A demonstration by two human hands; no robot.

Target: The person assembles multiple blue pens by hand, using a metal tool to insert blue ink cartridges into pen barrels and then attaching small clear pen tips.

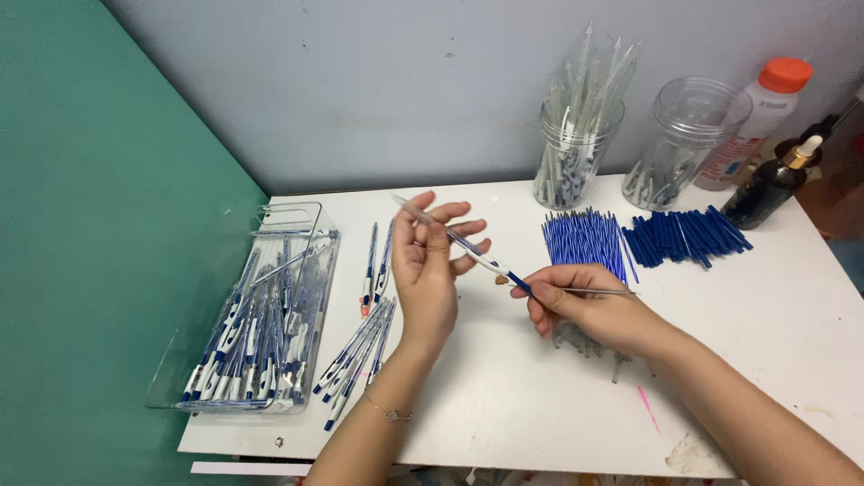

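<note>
My left hand (430,261) is raised over the white table (504,396) and grips a white and blue pen (470,250) that slants down to the right. My right hand (576,301) pinches the pen's blue lower end and also holds a thin metal refill (601,291) pointing right. A small brown bit (501,280) lies on the table just below the pen.
A clear tray (306,270) at the left holds several finished pens; more pens (360,346) lie beside it. Blue refills (585,241) and blue caps (684,236) lie at the back right. Two clear jars (576,153) (688,139), a white bottle (765,108) and a dark dropper bottle (769,184) stand behind.
</note>
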